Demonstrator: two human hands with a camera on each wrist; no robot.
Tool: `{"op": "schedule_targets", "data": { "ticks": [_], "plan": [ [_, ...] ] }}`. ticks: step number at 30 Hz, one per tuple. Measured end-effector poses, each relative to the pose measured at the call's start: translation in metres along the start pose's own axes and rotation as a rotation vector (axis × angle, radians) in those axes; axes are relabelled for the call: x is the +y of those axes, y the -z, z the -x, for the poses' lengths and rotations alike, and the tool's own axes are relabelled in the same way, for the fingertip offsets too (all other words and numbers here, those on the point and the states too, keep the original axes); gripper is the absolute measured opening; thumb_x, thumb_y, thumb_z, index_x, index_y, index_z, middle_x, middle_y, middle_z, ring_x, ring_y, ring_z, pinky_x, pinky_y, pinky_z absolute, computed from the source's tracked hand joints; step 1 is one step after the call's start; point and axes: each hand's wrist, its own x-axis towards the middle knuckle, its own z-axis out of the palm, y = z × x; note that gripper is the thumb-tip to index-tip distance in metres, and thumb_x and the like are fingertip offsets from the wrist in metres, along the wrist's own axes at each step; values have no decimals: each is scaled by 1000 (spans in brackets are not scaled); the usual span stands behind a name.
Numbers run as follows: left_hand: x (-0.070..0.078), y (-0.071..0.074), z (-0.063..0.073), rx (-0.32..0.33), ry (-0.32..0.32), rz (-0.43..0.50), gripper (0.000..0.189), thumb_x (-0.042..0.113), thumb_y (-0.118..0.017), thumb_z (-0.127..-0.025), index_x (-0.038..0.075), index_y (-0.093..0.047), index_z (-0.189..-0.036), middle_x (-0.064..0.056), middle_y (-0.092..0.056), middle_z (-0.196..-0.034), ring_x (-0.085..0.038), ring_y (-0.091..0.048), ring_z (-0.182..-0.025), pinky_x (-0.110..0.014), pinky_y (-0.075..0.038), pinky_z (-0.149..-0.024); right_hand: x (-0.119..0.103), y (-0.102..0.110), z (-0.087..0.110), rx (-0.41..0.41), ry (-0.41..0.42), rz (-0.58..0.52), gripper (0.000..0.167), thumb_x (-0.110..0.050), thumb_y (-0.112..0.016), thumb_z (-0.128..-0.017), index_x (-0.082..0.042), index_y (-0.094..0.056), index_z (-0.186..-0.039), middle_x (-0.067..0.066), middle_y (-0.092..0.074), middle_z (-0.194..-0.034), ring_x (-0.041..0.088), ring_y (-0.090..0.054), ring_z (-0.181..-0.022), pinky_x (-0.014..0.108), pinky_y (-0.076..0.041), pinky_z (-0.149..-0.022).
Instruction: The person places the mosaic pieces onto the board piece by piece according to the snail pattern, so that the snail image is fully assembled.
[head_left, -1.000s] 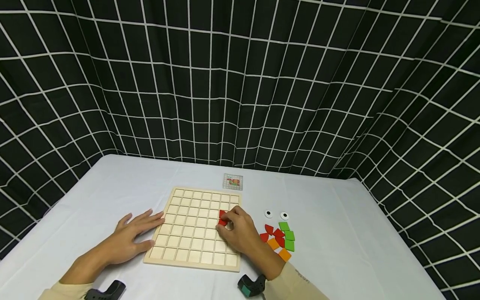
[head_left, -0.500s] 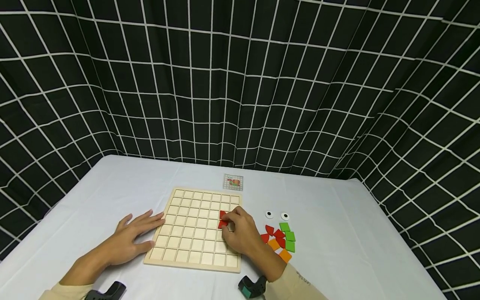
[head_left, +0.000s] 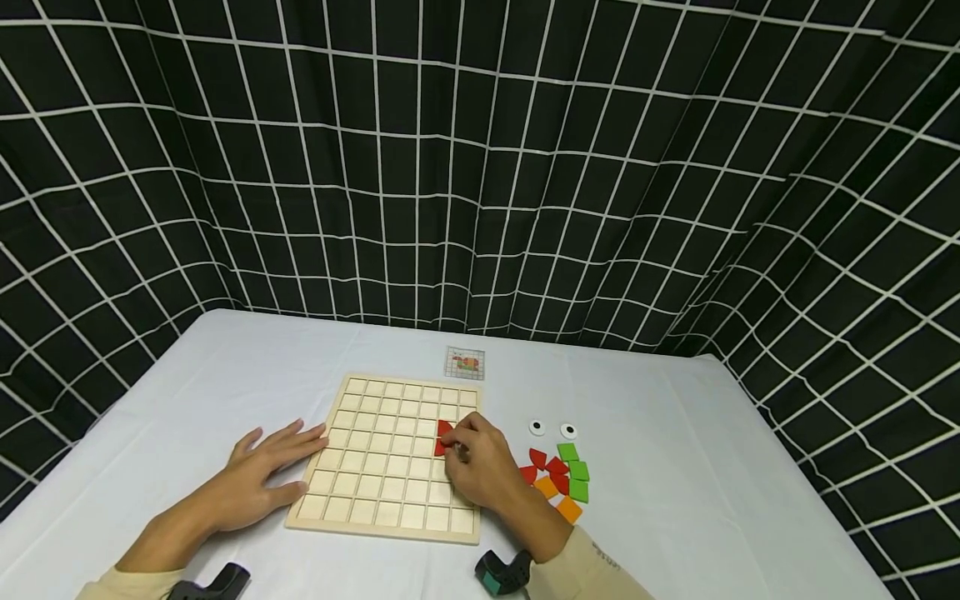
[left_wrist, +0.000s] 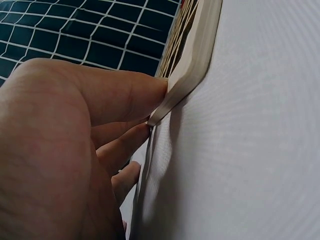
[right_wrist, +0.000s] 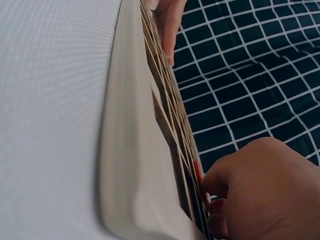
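Red on pale wood! The right hand (head_left: 480, 460), fingers curled, touches the lower red tile (head_left: 439, 447) on the gridded board (head_left: 382, 532), perhaps squaring it; pinching or pressing, can't tell. Left hand (head_left: 262, 477), fingers outstretched, touches the board's edge, likely against sliding.

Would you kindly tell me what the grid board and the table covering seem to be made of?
Grid board: probably pale wood, matte; beige tone and rounded rim suggest it, grain unclear. Table covering: likely white fabric, matte, with soft creases.
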Motion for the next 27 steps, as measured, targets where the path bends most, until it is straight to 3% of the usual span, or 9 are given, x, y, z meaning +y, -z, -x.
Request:
{"op": "schedule_targets", "data": {
  "ticks": [8,13,20,27],
  "plan": [
    [2,0,-5,5,-1,2,52,19,-68,-85,10,-57,-135,-5,-46,-145,-38,-28,-137,-63,-3,-105,-5,15,-7,15,-70,-61,7,-2,-67,-81,-5,-72,-85,3,-55,-85,11,-51,-67,22,-47,-58],
    [0,0,-3,8,8,11,53,21,-69,-86,12,-57,-136,-4,-47,-145,-36,-28,-138,-62,-2,-106,-7,31,-8,62,-91,-44,11,-3,-70,-80,-5,-74,-90,0,-58,-85,15,-55,-71,26,-46,-59],
    [-2,-4,6,20,1,15,52,25,-68,-87,16,-57,-136,-2,-47,-144,-25,-26,-140,-61,-2,-106,-8,51,3,77,-134,-9,13,-3,-72,-80,-6,-74,-92,-9,-57,-85,18,-55,-73,26,-45,-58],
    [-1,-3,6,40,-15,11,51,25,-69,-87,15,-57,-136,-2,-48,-144,-20,-25,-141,-60,-2,-106,0,76,14,119,-137,-10,20,0,-75,-78,-11,-74,-94,-3,-62,-87,20,-55,-74,27,-45,-59]
  ]
}}
